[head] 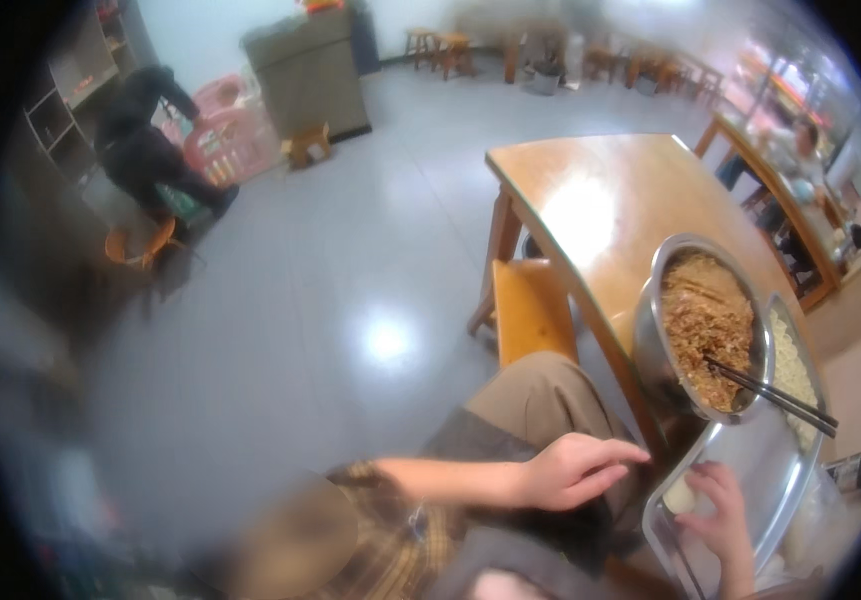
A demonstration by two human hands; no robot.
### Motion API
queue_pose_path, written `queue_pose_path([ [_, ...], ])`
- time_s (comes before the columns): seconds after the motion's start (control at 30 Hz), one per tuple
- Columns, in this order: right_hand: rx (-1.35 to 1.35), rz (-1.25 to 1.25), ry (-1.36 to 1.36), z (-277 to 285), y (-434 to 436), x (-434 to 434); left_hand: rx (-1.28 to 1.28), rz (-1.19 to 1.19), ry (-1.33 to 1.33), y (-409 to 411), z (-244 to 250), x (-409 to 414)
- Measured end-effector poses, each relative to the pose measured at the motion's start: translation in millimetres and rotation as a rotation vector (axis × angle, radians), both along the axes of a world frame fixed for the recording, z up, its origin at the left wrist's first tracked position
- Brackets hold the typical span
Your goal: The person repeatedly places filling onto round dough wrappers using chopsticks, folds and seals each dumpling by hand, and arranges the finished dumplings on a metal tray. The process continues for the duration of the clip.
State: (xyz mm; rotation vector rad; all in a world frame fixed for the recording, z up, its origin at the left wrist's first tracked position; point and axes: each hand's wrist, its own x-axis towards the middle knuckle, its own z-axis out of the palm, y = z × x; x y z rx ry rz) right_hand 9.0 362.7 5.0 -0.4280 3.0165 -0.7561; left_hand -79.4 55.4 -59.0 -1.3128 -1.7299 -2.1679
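Note:
My left hand (576, 471) is held out above my lap, beside the table's edge. Its fingers point right, the thumb lies apart from them, and nothing is in it. My right hand (719, 510) curls over the near left corner of a shiny metal tray (760, 465). A pale, dumpling-like piece of dough (678, 495) sits between its thumb and fingertips. Beyond the tray's near end stands a deep steel bowl (648, 337) of minced filling (708, 322). Dark chopsticks (783, 401) are stuck in the filling and rest across the rim. Rows of pale dumplings (794, 367) line the tray's far side.
The bowl stands on a wooden table (625, 202) with a bench (531, 311) at its side. A plastic bag (813, 517) lies right of the tray. At left a person in dark clothes (152, 142) bends near pink baskets (231, 142). Another person (805, 150) is at far right.

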Motion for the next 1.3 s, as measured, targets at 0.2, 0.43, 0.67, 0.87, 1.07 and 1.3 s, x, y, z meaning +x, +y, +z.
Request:
queue_pose_path([
  [0.2,-0.110,-0.117,-0.076,0,11,5,0.043,-0.039,-0.084,3,-2,1],
  [0.43,-0.043,0.032,0.103,2,16,3,0.033,-0.443,-0.551,14,6,8],
  [0.67,-0.471,-0.544,0.035,24,2,10,0.110,-1.173,-1.374,62,27,15],
  [0.87,0.187,0.026,0.482,69,-71,11,0.395,-1.072,-1.413,100,30,24],
  [1.07,-0.602,-0.531,0.098,57,-1,-7,0.247,-0.866,-1.427,71,38,2],
  [1.3,-1.046,-0.355,0.058,86,26,-86,0.420,-0.755,-1.562,58,53,-2],
])
